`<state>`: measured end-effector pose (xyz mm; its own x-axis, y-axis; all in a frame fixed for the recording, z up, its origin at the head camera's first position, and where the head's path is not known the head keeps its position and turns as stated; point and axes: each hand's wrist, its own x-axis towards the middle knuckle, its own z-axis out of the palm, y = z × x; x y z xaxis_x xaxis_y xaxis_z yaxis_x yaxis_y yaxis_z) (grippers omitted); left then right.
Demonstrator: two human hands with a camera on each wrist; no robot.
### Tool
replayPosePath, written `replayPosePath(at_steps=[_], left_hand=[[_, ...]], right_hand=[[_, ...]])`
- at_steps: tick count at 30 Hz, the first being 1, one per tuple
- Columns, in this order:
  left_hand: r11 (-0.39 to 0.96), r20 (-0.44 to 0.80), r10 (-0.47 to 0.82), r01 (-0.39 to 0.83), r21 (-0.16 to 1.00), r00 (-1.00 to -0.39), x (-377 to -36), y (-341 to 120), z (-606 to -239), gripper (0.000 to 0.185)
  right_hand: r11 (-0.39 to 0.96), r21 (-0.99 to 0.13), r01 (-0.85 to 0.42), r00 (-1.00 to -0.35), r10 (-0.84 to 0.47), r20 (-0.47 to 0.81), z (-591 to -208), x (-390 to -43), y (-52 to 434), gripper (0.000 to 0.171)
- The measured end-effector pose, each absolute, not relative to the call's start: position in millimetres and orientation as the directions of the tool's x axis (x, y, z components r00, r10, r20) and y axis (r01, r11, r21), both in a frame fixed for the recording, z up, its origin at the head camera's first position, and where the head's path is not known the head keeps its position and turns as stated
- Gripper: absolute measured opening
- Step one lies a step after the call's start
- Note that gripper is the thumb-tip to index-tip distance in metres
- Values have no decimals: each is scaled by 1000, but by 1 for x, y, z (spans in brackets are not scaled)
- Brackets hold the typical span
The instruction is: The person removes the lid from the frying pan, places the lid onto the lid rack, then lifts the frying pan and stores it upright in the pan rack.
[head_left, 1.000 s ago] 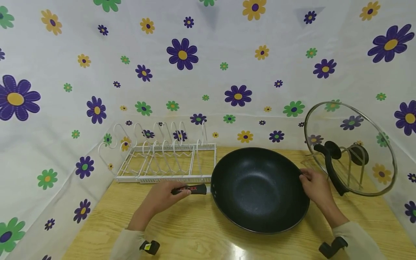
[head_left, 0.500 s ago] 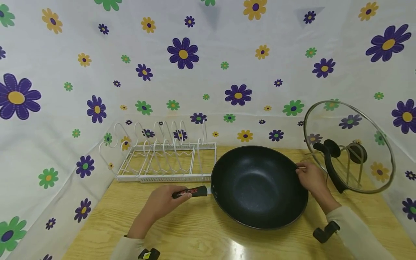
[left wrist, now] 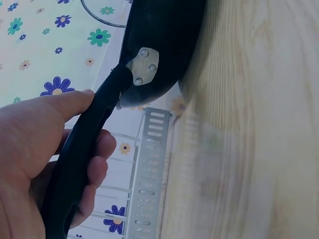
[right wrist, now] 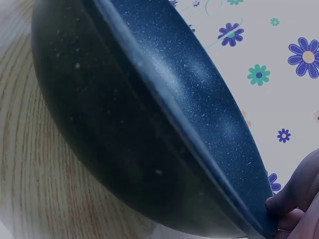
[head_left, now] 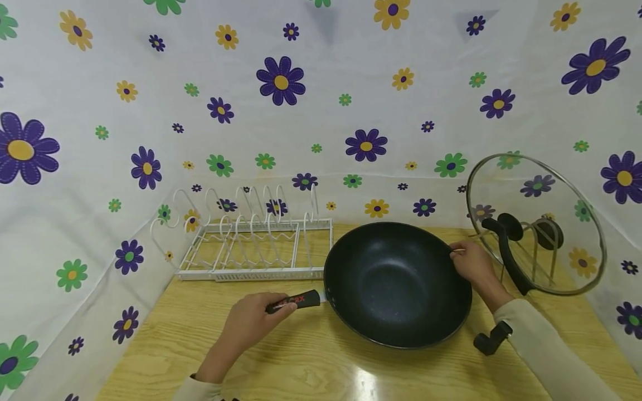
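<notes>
A black wok (head_left: 396, 289) with a speckled inside is tilted over the wooden table in the head view. My left hand (head_left: 253, 320) grips its black handle (head_left: 296, 301); the left wrist view shows fingers curled round the handle (left wrist: 75, 159), just behind the riveted metal plate (left wrist: 144, 66). On the far right side of the wok, my right hand (head_left: 473, 264) pinches the rim between thumb and fingers. In the right wrist view the thumb and fingertips of that hand (right wrist: 299, 199) sit at the rim's lower end, and the wok's dark outer side (right wrist: 109, 119) fills much of the picture.
A white wire dish rack (head_left: 251, 273) stands at the back left, close to the wok. At the back right, a glass lid (head_left: 584, 223) with a black handle leans upright in a small wire stand (head_left: 539, 256). Flower-patterned sheeting (head_left: 321, 111) walls the table (head_left: 281, 362).
The wok has shifted slightly back and left, its right side turning away from me. My right hand moved back and left with the rim, while the left hand dropped slightly with the handle.
</notes>
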<state>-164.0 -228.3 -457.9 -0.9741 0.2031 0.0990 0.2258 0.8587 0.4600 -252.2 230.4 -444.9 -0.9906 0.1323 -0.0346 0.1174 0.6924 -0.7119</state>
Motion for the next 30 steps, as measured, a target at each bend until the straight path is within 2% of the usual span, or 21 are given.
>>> replayPosePath(at_steps=[20, 26, 30], left_hand=[[885, 133, 77, 129, 448, -988, -133, -208, -459, 41], [867, 111, 55, 102, 487, -992, -127, -202, -456, 40], [829, 49, 69, 84, 552, -996, -122, -199, -453, 44]], right_hand=[[593, -786, 175, -984, 141, -112, -447, -283, 222, 38], [586, -786, 198, -980, 130, -150, -445, -293, 222, 37], [593, -781, 197, -980, 122, -155, -443, -300, 220, 36]])
